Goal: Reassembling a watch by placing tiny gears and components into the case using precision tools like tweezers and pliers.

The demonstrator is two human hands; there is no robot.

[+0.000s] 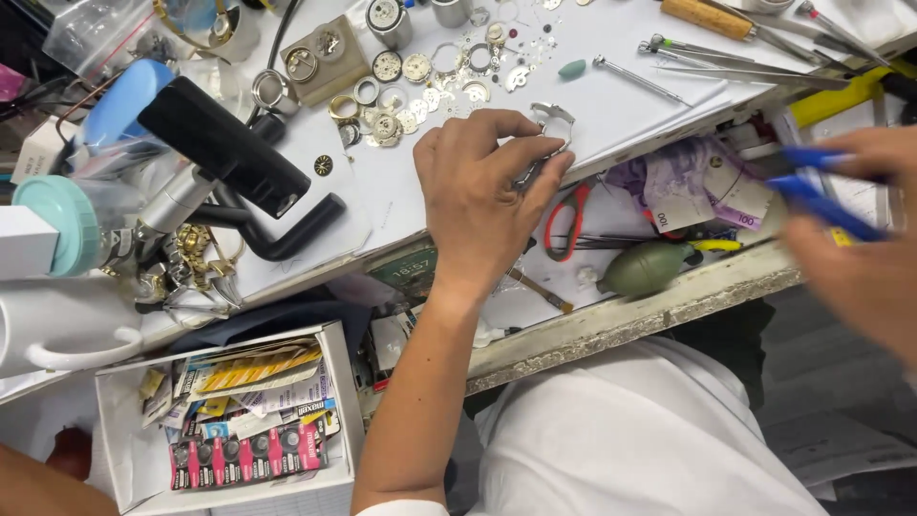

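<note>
My left hand (482, 196) rests on the white-papered bench, fingers curled around a small silver watch case (552, 119) at the bench edge. My right hand (860, 239) is blurred at the right of the head view, over the open drawer, and grips blue-handled pliers (821, 196). Several loose watch movements, gears and rings (401, 86) lie scattered on the paper just beyond my left hand.
An open drawer (669, 296) holds red-handled scissors (565, 222), a green rubber blower (648, 268) and banknotes (697, 186). Screwdrivers and tweezers (726, 57) lie at the top right. A black magnifier arm (229, 153) stands left. A white box of battery cards (248, 430) sits below.
</note>
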